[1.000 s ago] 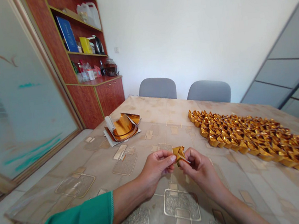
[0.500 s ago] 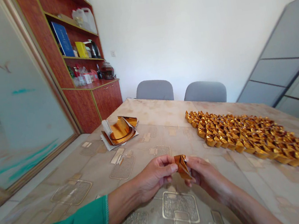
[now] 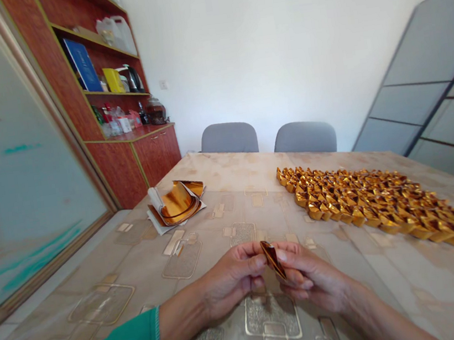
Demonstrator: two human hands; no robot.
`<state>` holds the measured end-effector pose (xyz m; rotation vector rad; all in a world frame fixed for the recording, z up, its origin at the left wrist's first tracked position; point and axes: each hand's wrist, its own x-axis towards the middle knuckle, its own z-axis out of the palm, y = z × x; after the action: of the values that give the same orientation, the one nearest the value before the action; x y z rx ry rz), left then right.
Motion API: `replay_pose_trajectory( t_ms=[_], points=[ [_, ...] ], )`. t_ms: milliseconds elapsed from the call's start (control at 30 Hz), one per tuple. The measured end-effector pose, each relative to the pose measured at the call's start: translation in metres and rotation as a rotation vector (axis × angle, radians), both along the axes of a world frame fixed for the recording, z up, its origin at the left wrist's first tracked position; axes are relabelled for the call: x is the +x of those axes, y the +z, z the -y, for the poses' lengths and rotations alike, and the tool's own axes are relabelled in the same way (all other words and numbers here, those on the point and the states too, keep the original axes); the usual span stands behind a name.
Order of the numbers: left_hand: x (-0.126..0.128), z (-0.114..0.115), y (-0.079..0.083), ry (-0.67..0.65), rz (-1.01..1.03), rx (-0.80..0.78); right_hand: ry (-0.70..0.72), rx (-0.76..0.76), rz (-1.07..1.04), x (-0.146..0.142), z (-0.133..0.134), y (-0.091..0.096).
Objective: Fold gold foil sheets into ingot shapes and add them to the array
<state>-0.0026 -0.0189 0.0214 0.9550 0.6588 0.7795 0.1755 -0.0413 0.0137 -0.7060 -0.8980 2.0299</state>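
Observation:
A small folded piece of gold foil paper (image 3: 273,260) is held up just above the table, its narrow side turned toward me. My left hand (image 3: 237,273) pinches its left side between thumb and fingers. From the other side my right hand (image 3: 307,271) grips it, thumb against the foil and fingers curled beneath. Farther right, rows of folded gold foil paper pieces (image 3: 364,196) stand packed together. At the left lies a stack of loose gold foil sheets (image 3: 178,204), curled up, with white backing showing.
A patterned cloth covers the table (image 3: 210,166). Two grey chairs (image 3: 228,138) stand at its far edge. Behind on the left is a red wooden cabinet (image 3: 120,167) with bottles and a kettle. A frosted glass door (image 3: 21,163) is at the far left.
The folded foil piece has turned to show its narrow side, and my right fingers have curled further around it. The whole view has shifted slightly.

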Motion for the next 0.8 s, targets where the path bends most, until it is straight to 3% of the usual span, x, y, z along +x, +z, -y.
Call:
replay_pose_trajectory(
  t_ms=[100, 600, 800],
  points=[
    [-0.002, -0.003, -0.003, -0.163, 0.104, -0.092, -0.023, -0.010, -0.029, -0.001, 0.001, 0.001],
    [0.000, -0.005, -0.013, -0.143, 0.446, -0.385, -0.041, -0.019, -0.196, -0.002, -0.005, -0.008],
    [0.003, -0.006, -0.015, -0.096, 0.469, -0.380, -0.123, -0.012, -0.147, -0.004, -0.005, -0.011]
  ],
)
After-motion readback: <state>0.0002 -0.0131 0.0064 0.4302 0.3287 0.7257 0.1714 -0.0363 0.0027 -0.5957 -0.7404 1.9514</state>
